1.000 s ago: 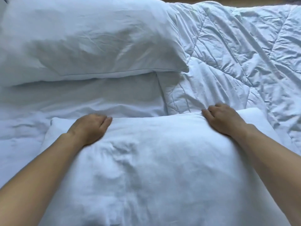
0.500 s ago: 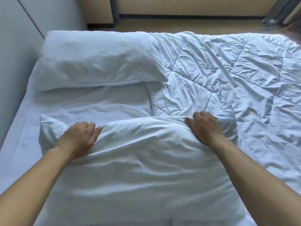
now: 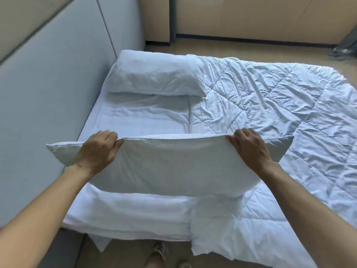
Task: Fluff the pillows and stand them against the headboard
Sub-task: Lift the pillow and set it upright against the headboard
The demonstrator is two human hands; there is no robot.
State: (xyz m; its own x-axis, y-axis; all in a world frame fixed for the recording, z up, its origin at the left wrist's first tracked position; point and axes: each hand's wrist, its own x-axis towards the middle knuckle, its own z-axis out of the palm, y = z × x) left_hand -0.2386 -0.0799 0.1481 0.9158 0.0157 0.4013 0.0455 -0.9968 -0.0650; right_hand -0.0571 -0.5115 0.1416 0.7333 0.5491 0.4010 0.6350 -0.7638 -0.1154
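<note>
Both hands are clamped on the top seam of the near pillow (image 3: 170, 167): the left hand (image 3: 97, 151) pinches it just inside the left corner, the right hand (image 3: 251, 149) just inside the right one, fingers curled over the edge. The pillow hangs in the air above the bare sheet (image 3: 139, 120) at the near side of the bed, its belly sagging between the grips (soft filling, light by the look of it, nothing stiff to fight). Holding near the corners looks right for shaking it plump. The second pillow (image 3: 156, 74) lies flat at the far end, beside the grey headboard (image 3: 50, 89) and touching the rumpled quilt (image 3: 280, 105). No label, brand or writing can be read anywhere.
</note>
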